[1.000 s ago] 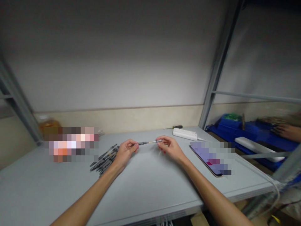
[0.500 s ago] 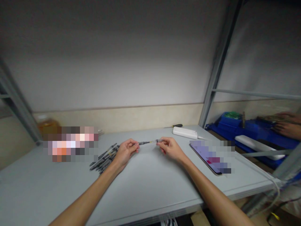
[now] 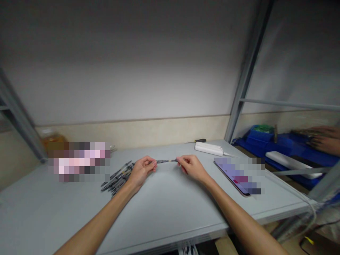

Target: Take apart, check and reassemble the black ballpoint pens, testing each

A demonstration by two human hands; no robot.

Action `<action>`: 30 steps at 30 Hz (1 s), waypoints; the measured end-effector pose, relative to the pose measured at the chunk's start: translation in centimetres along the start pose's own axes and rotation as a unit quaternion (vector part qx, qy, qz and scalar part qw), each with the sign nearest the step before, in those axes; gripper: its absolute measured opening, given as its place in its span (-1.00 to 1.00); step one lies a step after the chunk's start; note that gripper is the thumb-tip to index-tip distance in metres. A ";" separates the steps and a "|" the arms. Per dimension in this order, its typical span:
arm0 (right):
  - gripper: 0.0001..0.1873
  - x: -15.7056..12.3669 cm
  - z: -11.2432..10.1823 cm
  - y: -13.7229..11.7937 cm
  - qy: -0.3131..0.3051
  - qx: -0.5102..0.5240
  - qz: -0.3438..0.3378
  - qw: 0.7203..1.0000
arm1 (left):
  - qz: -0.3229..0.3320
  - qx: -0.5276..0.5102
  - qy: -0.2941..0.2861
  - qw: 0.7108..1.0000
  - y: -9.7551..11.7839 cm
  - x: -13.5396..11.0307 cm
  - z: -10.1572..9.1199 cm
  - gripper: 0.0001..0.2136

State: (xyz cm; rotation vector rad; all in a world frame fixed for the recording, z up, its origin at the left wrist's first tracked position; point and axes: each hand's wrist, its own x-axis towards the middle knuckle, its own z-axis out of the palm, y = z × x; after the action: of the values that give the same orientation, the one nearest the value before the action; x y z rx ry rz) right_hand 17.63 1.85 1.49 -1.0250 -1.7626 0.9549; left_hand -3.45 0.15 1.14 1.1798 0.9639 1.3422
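At the table's (image 3: 170, 209) far left corner stands an amber container (image 3: 54, 137), its lower part lost behind blurring. Right of this, between the left edge and the middle, a loose heap of dark pens (image 3: 117, 180) lies aslant, its right end partly hidden by the left hand (image 3: 144, 169) and forearm. That hand is closed, thumb and fingers pinching the left end of a slim pen (image 3: 166, 161). The pen is held about level over the middle of the table, well in from the near edge, and spans to the right hand (image 3: 192, 167), which pinches its other end between thumb and fingertips. Near the far right corner, a screwdriver (image 3: 200, 141) lies along the far edge behind a white power strip (image 3: 208, 148). A phone (image 3: 224, 169), partly blurred, slants near the right edge. Past that edge sit a blue bin (image 3: 261, 136), a long white object (image 3: 292, 164) and another person's hand (image 3: 325, 141).
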 end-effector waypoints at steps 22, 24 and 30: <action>-0.67 0.2 -1.0 0.5 -0.143 0.201 0.156 0.956 | 0.360 0.389 -0.053 0.846 0.7 -1.6 0.0 -0.86; -0.66 0.3 -0.7 0.5 -0.101 0.163 0.122 0.974 | 0.311 0.401 -0.036 0.861 0.5 -1.3 0.0 -0.89; -0.71 0.4 0.2 0.9 -0.037 0.042 0.024 0.998 | 0.072 0.335 -0.150 0.927 -0.3 -0.7 0.1 -0.68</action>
State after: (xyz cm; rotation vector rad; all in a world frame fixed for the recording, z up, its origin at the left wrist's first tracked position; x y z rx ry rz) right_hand 17.55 2.46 0.71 -0.9942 -1.7483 1.1006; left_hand -3.35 -0.53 0.72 1.9428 1.1630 0.9097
